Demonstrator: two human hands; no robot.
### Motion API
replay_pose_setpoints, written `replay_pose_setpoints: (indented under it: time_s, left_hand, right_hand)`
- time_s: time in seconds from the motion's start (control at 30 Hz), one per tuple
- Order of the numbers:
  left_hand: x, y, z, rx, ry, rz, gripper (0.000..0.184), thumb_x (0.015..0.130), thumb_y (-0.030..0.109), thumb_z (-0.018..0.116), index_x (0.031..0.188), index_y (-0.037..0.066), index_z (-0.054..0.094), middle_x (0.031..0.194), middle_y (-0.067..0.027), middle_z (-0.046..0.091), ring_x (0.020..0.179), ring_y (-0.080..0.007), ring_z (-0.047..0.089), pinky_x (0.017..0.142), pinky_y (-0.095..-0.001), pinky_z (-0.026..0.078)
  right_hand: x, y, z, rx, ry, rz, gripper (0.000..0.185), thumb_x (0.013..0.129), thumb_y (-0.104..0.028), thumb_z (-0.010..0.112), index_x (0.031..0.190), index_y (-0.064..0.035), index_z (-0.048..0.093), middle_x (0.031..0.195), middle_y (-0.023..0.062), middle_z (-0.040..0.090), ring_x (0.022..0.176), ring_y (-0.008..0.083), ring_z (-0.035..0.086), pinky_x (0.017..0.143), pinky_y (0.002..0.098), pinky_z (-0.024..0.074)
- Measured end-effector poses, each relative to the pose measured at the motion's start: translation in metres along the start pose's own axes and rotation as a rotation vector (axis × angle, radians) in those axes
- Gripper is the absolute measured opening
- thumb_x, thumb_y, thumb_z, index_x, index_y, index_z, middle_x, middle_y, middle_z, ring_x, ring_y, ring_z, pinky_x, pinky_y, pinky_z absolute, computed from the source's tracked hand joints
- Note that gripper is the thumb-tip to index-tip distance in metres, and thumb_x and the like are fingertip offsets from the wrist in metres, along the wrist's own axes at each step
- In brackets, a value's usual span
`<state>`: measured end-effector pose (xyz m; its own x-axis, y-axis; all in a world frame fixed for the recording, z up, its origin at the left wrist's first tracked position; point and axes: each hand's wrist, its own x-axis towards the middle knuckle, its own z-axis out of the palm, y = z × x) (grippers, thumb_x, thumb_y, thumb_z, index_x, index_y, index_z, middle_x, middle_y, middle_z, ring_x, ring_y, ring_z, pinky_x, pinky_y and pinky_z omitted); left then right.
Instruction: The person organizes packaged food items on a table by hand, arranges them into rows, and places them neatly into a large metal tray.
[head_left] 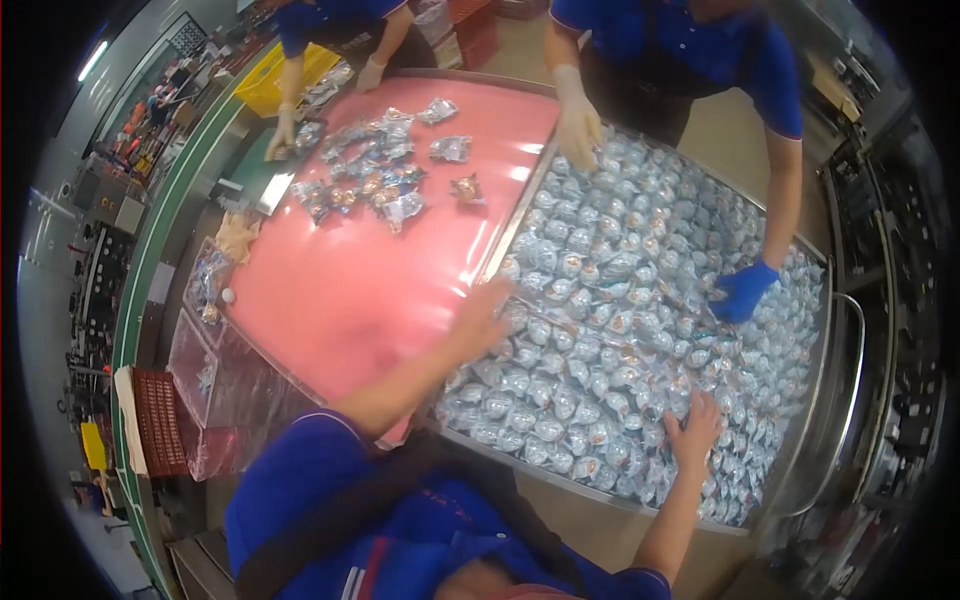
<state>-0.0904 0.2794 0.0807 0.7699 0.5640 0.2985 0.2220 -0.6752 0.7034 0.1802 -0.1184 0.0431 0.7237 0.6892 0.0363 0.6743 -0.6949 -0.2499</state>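
A metal-rimmed tray [590, 478] is filled with rows of small rounded pieces in clear, shiny wrappers [610, 330]. My left hand [484, 318] is smeared by motion above the border between this tray and the pink tabletop [350, 290]; its fingers do not show clearly. Over the near right part of the wrapped pieces, my right hand [696, 430] rests or hovers with fingers spread, nothing visible in it. Loose silvery packets [375, 175] lie scattered on the far half of the pink surface.
Across the tray, a co-worker's white-gloved hand [577, 120] and blue-gloved hand [745, 292] reach in. Another co-worker's gloved hand [283, 135] is near a yellow crate [262, 85]. A clear bin [195, 365], a red basket [160, 420] and a curved metal handle [850, 400] flank the work area.
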Motion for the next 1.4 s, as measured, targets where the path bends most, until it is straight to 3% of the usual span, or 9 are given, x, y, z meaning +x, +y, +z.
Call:
replay_pose_setpoints:
  time_s: [0.03, 0.17, 0.4, 0.73, 0.9, 1.1, 1.2, 1.33, 1.4]
  left_hand:
    - [-0.009, -0.032, -0.020, 0.069, 0.132, -0.063, 0.050, 0.085, 0.012, 0.064, 0.133, 0.007, 0.055, 0.134, -0.0181, 0.056, 0.130, -0.0376, 0.048, 0.109, -0.0458, 0.039]
    - [-0.040, -0.102, -0.097, 0.044, 0.343, -0.271, 0.045, 0.087, 0.011, 0.064, 0.131, 0.008, 0.056, 0.130, -0.0139, 0.057, 0.119, -0.0276, 0.056, 0.098, -0.0405, 0.046]
    - [-0.073, -0.156, -0.140, -0.010, 0.370, -0.333, 0.046, 0.086, 0.011, 0.064, 0.132, 0.008, 0.056, 0.130, -0.0118, 0.057, 0.115, -0.0259, 0.058, 0.091, -0.0389, 0.050]
    - [-0.067, -0.340, -0.287, -0.097, 0.431, -0.466, 0.047, 0.087, 0.015, 0.063, 0.132, 0.007, 0.055, 0.130, -0.0153, 0.058, 0.117, -0.0325, 0.057, 0.097, -0.0420, 0.048]
    - [-0.017, -0.412, -0.320, 0.201, 0.259, -0.415, 0.052, 0.086, 0.025, 0.064, 0.134, 0.009, 0.053, 0.133, -0.0192, 0.055, 0.120, -0.0405, 0.053, 0.100, -0.0506, 0.043]
    - [0.015, -0.411, -0.337, 0.469, 0.053, -0.584, 0.056, 0.084, 0.037, 0.061, 0.134, 0.014, 0.053, 0.129, -0.0180, 0.056, 0.118, -0.0372, 0.054, 0.095, -0.0582, 0.041]
    - [0.012, -0.432, -0.335, 0.435, 0.089, -0.497, 0.056, 0.081, 0.040, 0.063, 0.131, 0.014, 0.054, 0.126, -0.0173, 0.058, 0.115, -0.0371, 0.055, 0.093, -0.0586, 0.041]
    - [-0.008, -0.457, -0.348, -0.168, 0.019, -0.597, 0.052, 0.079, 0.024, 0.066, 0.129, 0.013, 0.055, 0.122, -0.0147, 0.058, 0.110, -0.0331, 0.057, 0.089, -0.0469, 0.048]
    - [-0.033, -0.450, -0.343, -0.746, 0.257, -0.675, 0.054, 0.080, 0.017, 0.065, 0.133, 0.012, 0.053, 0.123, -0.0131, 0.057, 0.113, -0.0282, 0.057, 0.092, -0.0426, 0.049]
  right_hand:
    - [0.000, -0.010, -0.002, -0.027, 0.049, -0.029, 0.060, 0.089, -0.045, 0.065, 0.140, -0.0161, 0.052, 0.138, 0.0134, 0.048, 0.132, 0.0347, 0.041, 0.104, 0.0599, 0.0290]
    - [0.017, -0.065, -0.018, 0.017, 0.132, -0.176, 0.046, 0.084, -0.020, 0.071, 0.128, -0.0101, 0.060, 0.125, 0.0104, 0.057, 0.119, 0.0328, 0.052, 0.099, 0.0505, 0.0369]
    - [0.050, -0.203, -0.010, 0.112, 0.125, -0.407, 0.032, 0.083, -0.015, 0.071, 0.115, -0.0093, 0.066, 0.110, 0.0106, 0.064, 0.105, 0.0317, 0.058, 0.088, 0.0448, 0.0423]
    - [0.079, -0.462, 0.027, 0.094, -0.030, -0.589, 0.031, 0.078, -0.008, 0.072, 0.109, -0.0081, 0.068, 0.101, 0.0103, 0.065, 0.095, 0.0312, 0.062, 0.080, 0.0438, 0.0477]
    - [0.149, -0.561, 0.097, 0.156, -0.046, -0.630, 0.035, 0.079, -0.008, 0.069, 0.114, -0.0120, 0.068, 0.112, 0.0101, 0.064, 0.107, 0.0312, 0.061, 0.086, 0.0438, 0.0490]
    - [0.228, -0.621, 0.168, -0.024, -0.010, -0.596, 0.038, 0.082, -0.005, 0.062, 0.118, -0.0164, 0.068, 0.127, 0.0074, 0.059, 0.118, 0.0297, 0.055, 0.093, 0.0461, 0.0467]
    - [0.258, -0.626, 0.183, -0.081, -0.028, -0.575, 0.039, 0.083, -0.002, 0.060, 0.118, -0.0175, 0.068, 0.127, 0.0086, 0.059, 0.115, 0.0304, 0.058, 0.089, 0.0449, 0.0493]
    - [0.284, -0.629, 0.203, -0.040, -0.203, -0.361, 0.037, 0.082, -0.010, 0.065, 0.118, -0.0157, 0.068, 0.130, 0.0142, 0.057, 0.108, 0.0338, 0.061, 0.086, 0.0444, 0.0512]
    - [0.279, -0.641, 0.197, -0.057, -0.272, -0.281, 0.036, 0.081, -0.019, 0.069, 0.117, -0.0134, 0.067, 0.126, 0.0168, 0.059, 0.101, 0.0355, 0.063, 0.082, 0.0450, 0.0523]
